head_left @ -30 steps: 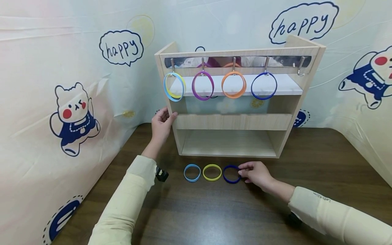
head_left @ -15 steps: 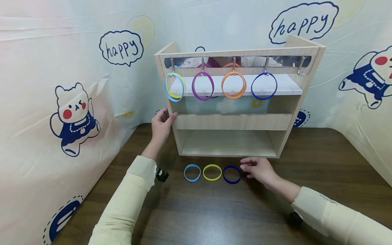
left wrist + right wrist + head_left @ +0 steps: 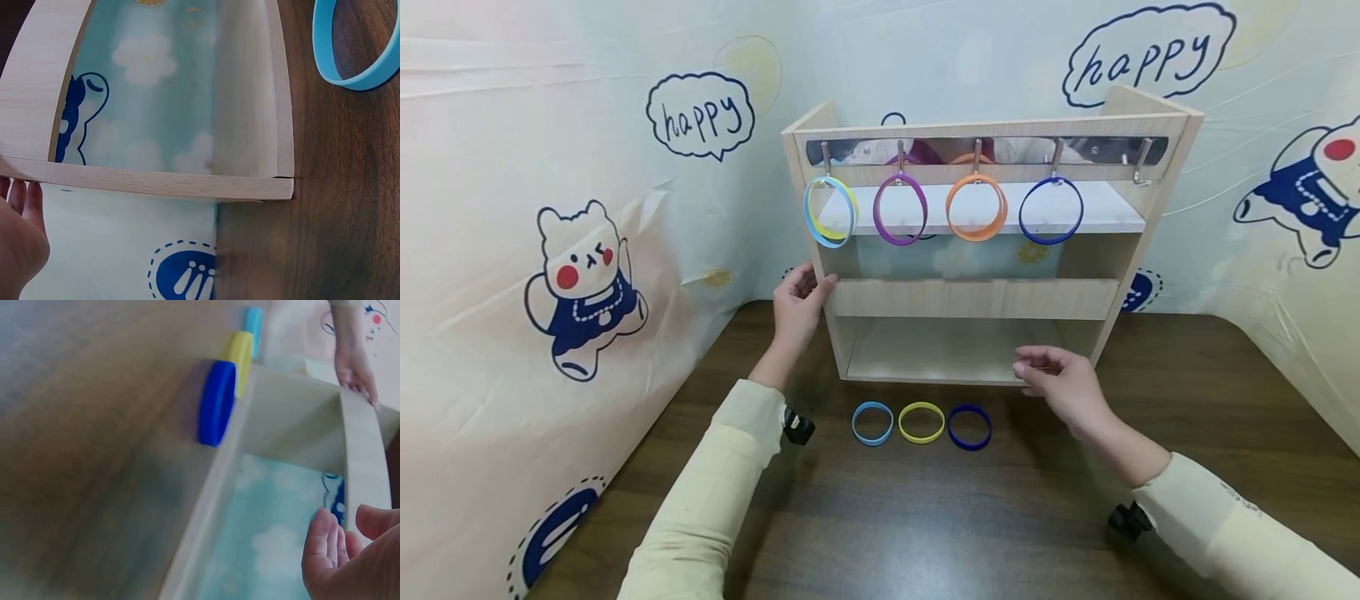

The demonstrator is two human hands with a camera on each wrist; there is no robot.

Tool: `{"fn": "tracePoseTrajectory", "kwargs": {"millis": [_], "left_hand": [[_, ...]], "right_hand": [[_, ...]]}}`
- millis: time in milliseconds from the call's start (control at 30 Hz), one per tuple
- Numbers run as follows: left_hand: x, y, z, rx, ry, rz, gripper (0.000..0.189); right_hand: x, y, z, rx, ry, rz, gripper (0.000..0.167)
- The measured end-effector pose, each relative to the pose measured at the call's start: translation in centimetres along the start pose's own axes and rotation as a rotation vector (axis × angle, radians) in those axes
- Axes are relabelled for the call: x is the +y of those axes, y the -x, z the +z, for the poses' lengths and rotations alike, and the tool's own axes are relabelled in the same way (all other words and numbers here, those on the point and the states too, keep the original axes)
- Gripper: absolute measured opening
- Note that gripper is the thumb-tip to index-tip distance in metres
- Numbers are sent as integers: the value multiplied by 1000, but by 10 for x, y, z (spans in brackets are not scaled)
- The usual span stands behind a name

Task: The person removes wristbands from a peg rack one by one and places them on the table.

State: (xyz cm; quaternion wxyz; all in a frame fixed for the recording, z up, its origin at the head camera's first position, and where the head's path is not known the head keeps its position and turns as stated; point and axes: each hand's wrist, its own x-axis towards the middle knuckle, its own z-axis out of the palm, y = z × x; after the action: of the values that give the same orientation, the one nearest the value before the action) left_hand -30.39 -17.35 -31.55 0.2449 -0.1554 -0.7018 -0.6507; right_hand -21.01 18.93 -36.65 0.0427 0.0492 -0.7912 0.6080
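Note:
My left hand [image 3: 801,308] touches the left side panel of a pale wooden rack [image 3: 977,298], its fingertips against the outer face in the left wrist view. Nothing is held by my right hand [image 3: 1063,387], raised before the rack's lower right with fingers loosely bent. On the table lie a light blue wristband [image 3: 856,435], a yellow wristband [image 3: 921,440] and a dark blue wristband [image 3: 970,447] in a row. From the hooks hang a light blue band [image 3: 808,218] with a yellow one, a purple band [image 3: 877,221], an orange band [image 3: 998,221] and a blue band [image 3: 1051,242].
A metal strip with several hooks runs across the rack's top; the rightmost hook [image 3: 1141,162] carries no band. A white shelf [image 3: 1112,208] sits behind the hanging bands. The brown table [image 3: 895,533] extends in front, and a printed cloth [image 3: 722,200] surrounds it.
My right hand has left the dark blue wristband and moved up and to the right, toward the rack. The wristband stays in the row. My left hand stays at the side panel.

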Motion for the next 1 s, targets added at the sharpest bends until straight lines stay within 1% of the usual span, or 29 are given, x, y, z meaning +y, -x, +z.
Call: {"fn": "tracePoseTrajectory", "kwargs": {"millis": [167,333,433,567,733,833,967,1000], "left_hand": [[1,1,0,4,-4,-10,37],[1,1,1,-3,-5,-9,37],[1,1,1,-4,-2,-7,37],[1,0,2,4,-5,-4,37],[-1,0,2,-5,8,7,37],[-1,0,2,-6,8,3,37],[0,0,2,4,-1,-12,37],[0,0,2,5,0,-13,36]], "right_hand": [[-13,-5,-8,42,-18,-43,38],[-26,-10,-15,115,-20,-80,39],[-34,-14,-19,156,-43,-106,41],[-49,-20,-23,218,-119,-132,42],[-67,-23,-27,285,-175,-177,37],[-76,-26,-30,298,-253,-209,35],[-85,-30,-34,303,-398,-257,34],[-87,-30,-35,307,-411,-267,34]]}}
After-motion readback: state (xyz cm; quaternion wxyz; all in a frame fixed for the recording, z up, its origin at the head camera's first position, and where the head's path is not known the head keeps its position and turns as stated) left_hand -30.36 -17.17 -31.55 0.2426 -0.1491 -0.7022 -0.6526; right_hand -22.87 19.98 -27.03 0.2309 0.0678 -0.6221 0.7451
